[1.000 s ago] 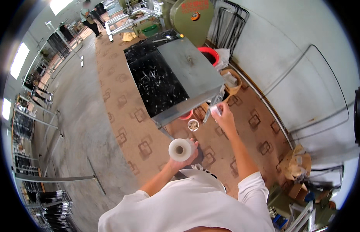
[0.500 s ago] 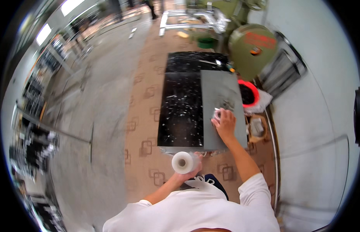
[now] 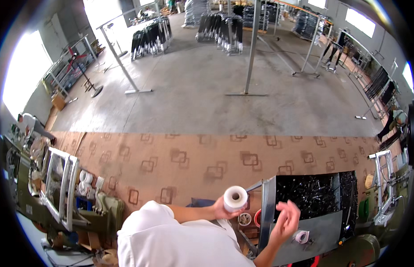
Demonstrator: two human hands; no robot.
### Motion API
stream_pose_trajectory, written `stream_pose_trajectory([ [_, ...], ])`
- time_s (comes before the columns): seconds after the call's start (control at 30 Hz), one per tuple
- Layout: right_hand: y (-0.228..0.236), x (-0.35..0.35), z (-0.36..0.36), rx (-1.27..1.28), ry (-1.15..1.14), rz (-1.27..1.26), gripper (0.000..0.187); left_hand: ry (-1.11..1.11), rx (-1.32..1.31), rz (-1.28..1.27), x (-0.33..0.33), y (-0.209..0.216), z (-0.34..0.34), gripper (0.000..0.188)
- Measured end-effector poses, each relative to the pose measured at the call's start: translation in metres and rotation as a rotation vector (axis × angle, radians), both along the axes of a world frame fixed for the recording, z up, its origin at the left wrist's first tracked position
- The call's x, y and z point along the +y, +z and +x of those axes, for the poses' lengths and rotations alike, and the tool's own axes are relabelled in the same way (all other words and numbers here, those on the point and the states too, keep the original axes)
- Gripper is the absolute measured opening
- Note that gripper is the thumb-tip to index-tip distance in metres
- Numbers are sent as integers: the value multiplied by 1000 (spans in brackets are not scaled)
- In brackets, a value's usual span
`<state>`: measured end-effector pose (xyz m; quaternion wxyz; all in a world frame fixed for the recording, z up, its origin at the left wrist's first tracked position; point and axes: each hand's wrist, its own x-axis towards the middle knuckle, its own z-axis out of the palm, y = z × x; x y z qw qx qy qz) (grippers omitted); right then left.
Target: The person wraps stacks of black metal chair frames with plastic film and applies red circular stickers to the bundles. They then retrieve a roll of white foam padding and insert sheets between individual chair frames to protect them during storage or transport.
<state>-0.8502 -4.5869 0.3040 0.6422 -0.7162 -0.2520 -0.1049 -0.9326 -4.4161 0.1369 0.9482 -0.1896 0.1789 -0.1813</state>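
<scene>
My left hand [image 3: 219,211] is wrapped round a roll of clear plastic film [image 3: 241,206], held upright with its hollow core facing up. My right hand [image 3: 285,223] is raised over the near edge of the workbench, its fingers loosely bent and apart, with nothing in them. Beside it, a small roll of tape [image 3: 301,236] lies on the grey sheet [image 3: 325,230] that covers part of the bench. Small dark pieces [image 3: 304,194] fill the black open part of the bench.
A red-rimmed bucket [image 3: 314,261] stands beside the bench, and a small round tub [image 3: 244,219] sits near my left hand. Metal frames [image 3: 64,187] and green machines flank me. Across the patterned floor covering [image 3: 207,155] stand tall metal racks [image 3: 252,58]. Other people are at both sides.
My body and view have turned to the left, toward the open hall. The right hand has let go of the tape roll and lifted off the sheet. The left hand still holds the film roll.
</scene>
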Motion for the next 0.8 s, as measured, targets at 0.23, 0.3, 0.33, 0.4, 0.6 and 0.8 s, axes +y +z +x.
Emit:
stream_pose_trajectory([
  [0.23, 75, 88, 5, -149, 631, 155, 23, 276, 112, 112, 29, 12, -51, 36],
  [0.3, 91, 112, 1, -265, 869, 182, 24, 337, 38, 216, 47, 13, -65, 36],
  [0.33, 100, 126, 0, -351, 969, 166, 24, 392, 85, 238, 57, 15, -71, 36],
  [0.4, 119, 165, -8, -453, 1110, 198, 25, 503, 270, 245, 78, 26, -84, 30],
  [0.6, 184, 288, -80, -354, 1326, 544, 22, 785, 283, 172, 179, 10, -148, 35],
  [0.8, 199, 405, -124, -332, 1506, 721, 19, 1034, 319, -28, 299, 21, -198, 38],
])
